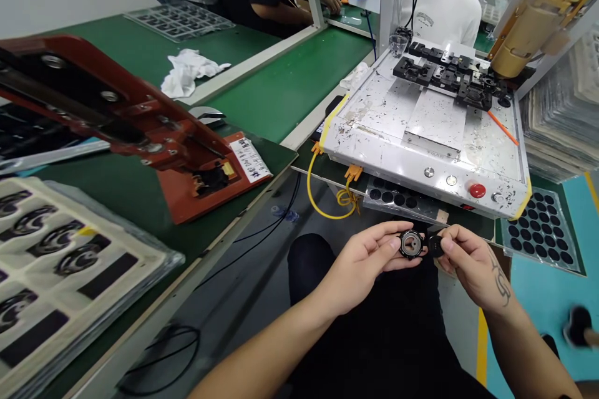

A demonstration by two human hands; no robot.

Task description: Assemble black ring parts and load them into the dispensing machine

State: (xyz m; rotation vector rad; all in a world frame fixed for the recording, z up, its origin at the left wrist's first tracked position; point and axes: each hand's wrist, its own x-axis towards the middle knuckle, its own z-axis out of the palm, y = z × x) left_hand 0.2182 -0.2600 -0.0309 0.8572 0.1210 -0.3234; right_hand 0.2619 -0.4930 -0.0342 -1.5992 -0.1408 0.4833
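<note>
My left hand [374, 252] is closed on a round black ring-shaped part [412, 244] with a lighter, silvery centre; thumb and fingers hold it by its rim. Close beside it, my right hand [468, 262] pinches a small black disc [435, 245] between thumb and fingers. The two pieces are held side by side above my lap; whether their edges touch I cannot tell. Behind the hands stands a white machine [397, 143] with a red button [477, 191] on its front.
Left lies a tray [154, 243] of round black parts, near a red hand press [201, 193]. A sheet of black discs [538, 234] rests at right. Yellow cables [322, 215] hang from the machine. White cloth [189, 72] lies on the green bench [281, 96]. Other people work beyond.
</note>
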